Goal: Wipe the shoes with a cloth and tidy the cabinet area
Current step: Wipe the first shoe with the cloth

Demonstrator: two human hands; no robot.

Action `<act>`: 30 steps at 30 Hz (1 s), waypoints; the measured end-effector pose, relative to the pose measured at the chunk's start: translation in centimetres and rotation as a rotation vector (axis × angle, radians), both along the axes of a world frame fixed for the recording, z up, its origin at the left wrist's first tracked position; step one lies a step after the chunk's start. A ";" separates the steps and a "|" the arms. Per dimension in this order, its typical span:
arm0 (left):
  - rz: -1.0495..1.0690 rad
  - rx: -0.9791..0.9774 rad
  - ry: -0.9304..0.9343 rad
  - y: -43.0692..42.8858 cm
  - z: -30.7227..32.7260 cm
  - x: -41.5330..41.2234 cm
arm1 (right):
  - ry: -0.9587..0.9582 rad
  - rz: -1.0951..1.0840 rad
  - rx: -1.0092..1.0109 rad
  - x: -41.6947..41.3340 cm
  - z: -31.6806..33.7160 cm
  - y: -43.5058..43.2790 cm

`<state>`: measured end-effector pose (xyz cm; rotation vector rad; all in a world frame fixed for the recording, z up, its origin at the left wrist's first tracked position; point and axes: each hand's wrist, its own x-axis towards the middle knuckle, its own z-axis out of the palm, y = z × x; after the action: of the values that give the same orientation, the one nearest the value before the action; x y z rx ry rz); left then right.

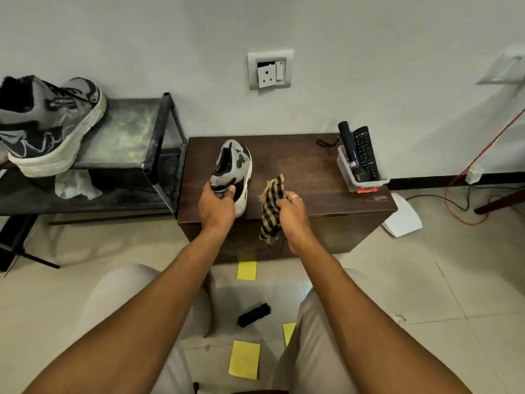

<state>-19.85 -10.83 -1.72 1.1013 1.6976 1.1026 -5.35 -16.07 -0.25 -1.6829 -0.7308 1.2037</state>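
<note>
1. On front-left part of dark brown wooden cabinet top: grey-and-white sneaker with black patches, tipped on its side, white sole facing right, near end reaching front edge.
2. Grasped at near part by left hand, thumb pressed on upper, other fingers curled round left side.
3. Just right of sneaker, over front edge: right hand, clenched round brown-and-black checked cloth. One frayed end sticking up past fist, other end hanging down in front of cabinet face. Cloth close beside sneaker, apart from it. Ring on one finger.
4. At right rear corner of cabinet top: clear plastic bin, holding black cylindrical torch and black remote control, both standing on end, tilted.
5. Just left of bin, near rear edge: black wrist strap lying flat.
6. Left of cabinet: black metal shoe rack, right post at cabinet's left edge, touching or not cannot tell.
7. On rack's top shelf, left end: grey-and-black high sneaker with thick white sole, partly cut off by frame.
8. On shelf below it: crumpled white rag.
9. On tiled floor between knees: black brush; yellow paper squares near it, one at cabinet foot.
10. On wall above cabinet: grey socket plate.
11. On floor off cabinet's right side: flat white object.
</note>
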 end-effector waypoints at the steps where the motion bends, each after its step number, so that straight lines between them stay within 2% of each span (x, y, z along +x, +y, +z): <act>1: -0.002 0.007 -0.014 -1.3 0.7 -0.2 | 0.022 -0.015 -0.001 -0.1 0.2 -0.6; 4: 0.006 0.024 -0.058 -5.3 2.0 -1.0 | 0.107 -0.045 0.013 -0.5 1.0 -2.7; 7: 0.025 0.030 -0.132 -8.7 3.3 -2.1 | 0.271 -0.058 0.066 -0.9 2.3 -5.1; 10: 0.009 0.042 -0.180 -11.2 4.7 -3.7 | 0.401 0.024 0.163 -1.5 4.3 -7.6; 15: 0.035 0.104 -0.179 -13.4 7.2 -6.7 | 0.464 0.166 0.184 -3.4 7.1 -10.4; 21: 0.072 0.228 -0.152 -13.8 11.2 -11.1 | 0.465 0.235 0.219 -6.9 10.7 -10.4; 30: 0.180 0.299 -0.125 -9.6 14.6 -16.9 | 0.292 0.385 0.251 -10.8 14.0 -6.9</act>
<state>-36.79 -20.39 12.93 1.0484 1.5907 1.5459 -16.15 -22.98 13.72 -1.1597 -1.0031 1.5133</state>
